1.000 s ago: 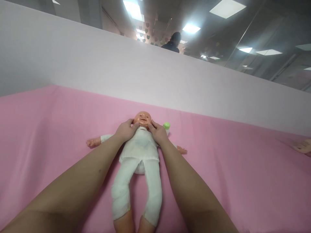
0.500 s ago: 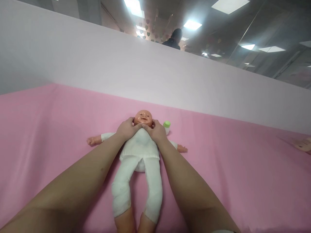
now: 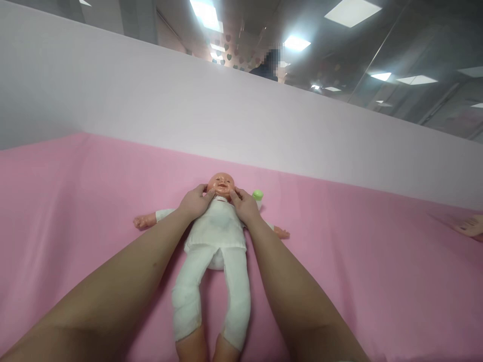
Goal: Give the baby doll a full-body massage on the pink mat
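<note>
The left hand (image 3: 194, 202) and the right hand (image 3: 246, 206) grip the doll (image 3: 218, 223) from both sides of its head (image 3: 222, 183), thumbs set at the jaw line and fingers curved around the sides. The doll lies face up on the pink cover (image 3: 377, 261), legs toward the viewer, both arms spread outward. It wears a white top (image 3: 217, 229) and white trousers (image 3: 237, 291); the lower legs are bare. A container with a green cap (image 3: 258, 195) is located just beside the right hand (its body is partly hidden). Beyond the cover stands a white panel (image 3: 188, 110). Above the panel, a dark-clad person (image 3: 264, 71) and lit ceiling panels (image 3: 352, 12) are visible.
</note>
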Demonstrator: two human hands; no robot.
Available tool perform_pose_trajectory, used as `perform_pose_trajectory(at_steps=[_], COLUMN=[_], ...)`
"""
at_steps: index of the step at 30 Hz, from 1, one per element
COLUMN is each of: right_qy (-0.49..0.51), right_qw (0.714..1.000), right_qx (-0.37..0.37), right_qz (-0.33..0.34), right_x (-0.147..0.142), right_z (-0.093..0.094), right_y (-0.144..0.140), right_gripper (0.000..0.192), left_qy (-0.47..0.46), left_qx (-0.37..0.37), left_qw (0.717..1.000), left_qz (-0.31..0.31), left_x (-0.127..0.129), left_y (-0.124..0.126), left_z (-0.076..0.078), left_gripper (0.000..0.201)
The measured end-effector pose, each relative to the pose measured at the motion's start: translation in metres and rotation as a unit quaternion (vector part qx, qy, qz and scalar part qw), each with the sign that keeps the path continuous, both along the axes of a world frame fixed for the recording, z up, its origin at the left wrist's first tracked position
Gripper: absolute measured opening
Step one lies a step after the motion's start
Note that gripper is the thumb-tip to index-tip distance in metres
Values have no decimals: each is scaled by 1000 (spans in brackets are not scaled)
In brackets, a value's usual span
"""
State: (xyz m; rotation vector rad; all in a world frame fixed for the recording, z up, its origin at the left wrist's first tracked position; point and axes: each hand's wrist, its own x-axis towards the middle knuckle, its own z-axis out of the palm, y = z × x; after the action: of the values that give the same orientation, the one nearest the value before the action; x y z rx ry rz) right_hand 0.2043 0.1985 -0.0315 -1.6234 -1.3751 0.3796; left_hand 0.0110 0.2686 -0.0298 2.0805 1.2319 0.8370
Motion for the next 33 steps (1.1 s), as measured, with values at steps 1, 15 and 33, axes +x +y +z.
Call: perform_pose_trajectory(at_steps=[1, 15, 33], right_qy=[2, -49, -53], right_qw=[1000, 997, 998], right_qx=[6, -39, -16], right_qz=[-1, -37, -23], right_x=[1, -11, 3], right_z=[-1, 8, -4], right_y=[1, -7, 0], right_gripper=[43, 66, 53], left_qy=[-5, 13, -42], left_qx=[-1, -5, 2], left_qw=[1000, 1000, 999], left_qz=[-1, 1, 18], left_x=[0, 1, 4], left_y=[1, -6, 14], left_z=[-1, 5, -12], left_gripper=[55, 67, 45])
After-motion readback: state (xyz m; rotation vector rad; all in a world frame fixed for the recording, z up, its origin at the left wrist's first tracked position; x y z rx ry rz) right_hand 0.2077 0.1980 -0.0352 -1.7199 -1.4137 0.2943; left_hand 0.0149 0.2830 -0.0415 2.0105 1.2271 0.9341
